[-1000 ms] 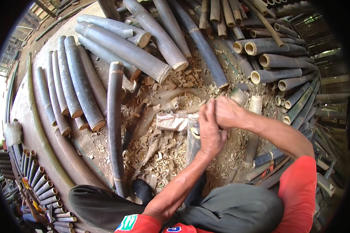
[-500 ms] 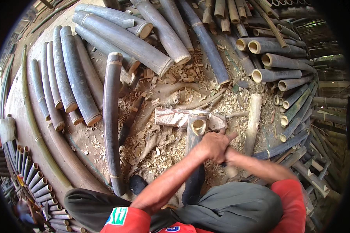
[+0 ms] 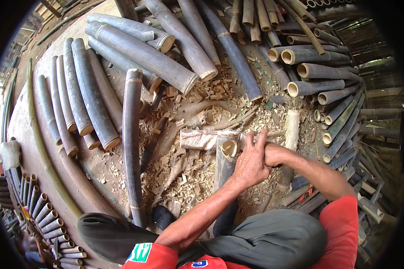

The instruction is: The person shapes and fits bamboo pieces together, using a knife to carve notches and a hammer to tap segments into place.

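A dark bamboo pole (image 3: 224, 172) runs away from my lap, its far end resting by a pale, chipped wooden block (image 3: 197, 140). A light hollow cut (image 3: 229, 149) shows near that end. Just right of the pole is my left hand (image 3: 251, 163), two fingers stretched out and apart, its others partly hidden. Against its right side my right hand (image 3: 276, 155) is closed in a fist. Whatever it grips, if anything, is hidden.
Wood chips (image 3: 186, 181) litter the ground. A long bamboo piece (image 3: 132, 143) lies to the left, thick bamboo lengths (image 3: 141, 54) beyond. Cut tubes (image 3: 316, 87) are stacked at the right. A peeled pale piece (image 3: 292, 130) lies right of my hands.
My hands have moved slightly right. Two left fingers now stick up apart, where the hand was bunched over the right before. The view has shifted a little.
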{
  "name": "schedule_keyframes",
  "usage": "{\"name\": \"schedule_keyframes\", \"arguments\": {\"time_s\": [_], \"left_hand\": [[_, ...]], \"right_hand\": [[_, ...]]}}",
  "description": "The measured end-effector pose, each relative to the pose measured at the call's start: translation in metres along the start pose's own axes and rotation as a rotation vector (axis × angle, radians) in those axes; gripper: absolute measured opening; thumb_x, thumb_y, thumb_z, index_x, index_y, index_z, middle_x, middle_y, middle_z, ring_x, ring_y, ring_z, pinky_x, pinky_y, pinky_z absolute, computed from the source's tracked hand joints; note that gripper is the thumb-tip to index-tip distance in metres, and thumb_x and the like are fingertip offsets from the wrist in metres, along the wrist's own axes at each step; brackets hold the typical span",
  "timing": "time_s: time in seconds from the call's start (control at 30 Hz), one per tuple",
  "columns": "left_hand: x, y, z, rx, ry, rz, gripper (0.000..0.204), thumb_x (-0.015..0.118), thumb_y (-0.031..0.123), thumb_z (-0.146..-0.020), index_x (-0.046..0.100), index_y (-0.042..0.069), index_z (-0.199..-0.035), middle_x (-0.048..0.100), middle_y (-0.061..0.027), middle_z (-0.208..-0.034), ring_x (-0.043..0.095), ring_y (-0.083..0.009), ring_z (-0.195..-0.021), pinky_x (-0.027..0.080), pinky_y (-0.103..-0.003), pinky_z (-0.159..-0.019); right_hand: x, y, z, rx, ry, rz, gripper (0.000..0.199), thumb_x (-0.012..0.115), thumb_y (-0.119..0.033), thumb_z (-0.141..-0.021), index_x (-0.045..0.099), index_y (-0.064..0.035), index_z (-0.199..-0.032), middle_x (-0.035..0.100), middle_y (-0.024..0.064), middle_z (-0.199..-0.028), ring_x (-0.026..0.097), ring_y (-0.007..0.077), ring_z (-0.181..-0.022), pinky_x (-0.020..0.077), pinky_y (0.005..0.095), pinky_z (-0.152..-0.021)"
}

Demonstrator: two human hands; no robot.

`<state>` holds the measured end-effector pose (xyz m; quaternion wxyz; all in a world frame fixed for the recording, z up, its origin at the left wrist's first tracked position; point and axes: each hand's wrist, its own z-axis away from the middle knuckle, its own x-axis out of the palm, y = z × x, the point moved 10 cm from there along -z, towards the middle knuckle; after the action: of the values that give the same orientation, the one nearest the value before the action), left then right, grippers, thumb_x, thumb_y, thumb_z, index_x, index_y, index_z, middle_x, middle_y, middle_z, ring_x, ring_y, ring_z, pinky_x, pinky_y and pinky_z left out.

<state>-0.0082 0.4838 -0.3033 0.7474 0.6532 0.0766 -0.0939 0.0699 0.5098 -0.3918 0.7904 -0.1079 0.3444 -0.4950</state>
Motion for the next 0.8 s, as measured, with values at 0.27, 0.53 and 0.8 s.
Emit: {"name": "schedule_keyframes", "arguments": {"time_s": [0.27, 0.53, 0.8], "left_hand": [[0.013, -0.017, 0.026, 0.158, -0.75, -0.425, 0.094, 0.08, 0.007, -0.055, 0.059, 0.009, -0.146, 0.061, -0.0211, -0.14, 0.065, -0.0388, -0.123, 0.052, -0.048, -0.106], [-0.098, -0.05, 0.169, -0.56, -0.438, -0.342, 0.074, 0.078, 0.023, -0.078, 0.044, -0.001, -0.14, 0.066, -0.0261, -0.116, 0.069, -0.046, -0.105, 0.057, -0.052, -0.088], [-0.14, 0.014, 0.042, -0.176, -0.677, -1.208, 0.02, 0.07, 0.012, -0.082, 0.068, -0.001, -0.097, 0.073, -0.0146, -0.083, 0.075, -0.0306, -0.08, 0.059, -0.044, -0.072]], "right_hand": [[0.133, -0.058, -0.045, -0.248, 0.171, -2.04, 0.034, 0.057, -0.024, -0.104, 0.05, -0.0051, -0.132, 0.06, 0.0099, -0.105, 0.066, 0.0232, -0.098, 0.0594, 0.0382, -0.077], [0.11, -0.126, -0.001, -0.134, 0.064, -2.004, 0.036, 0.053, -0.041, -0.109, 0.066, -0.009, -0.117, 0.071, 0.0074, -0.119, 0.067, 0.0214, -0.112, 0.0571, 0.0465, -0.089], [0.082, -0.144, -0.042, -0.301, -0.12, -2.506, 0.036, 0.048, -0.028, -0.113, 0.063, 0.0008, -0.127, 0.07, 0.0168, -0.127, 0.071, 0.0289, -0.114, 0.0589, 0.0493, -0.103]]}}
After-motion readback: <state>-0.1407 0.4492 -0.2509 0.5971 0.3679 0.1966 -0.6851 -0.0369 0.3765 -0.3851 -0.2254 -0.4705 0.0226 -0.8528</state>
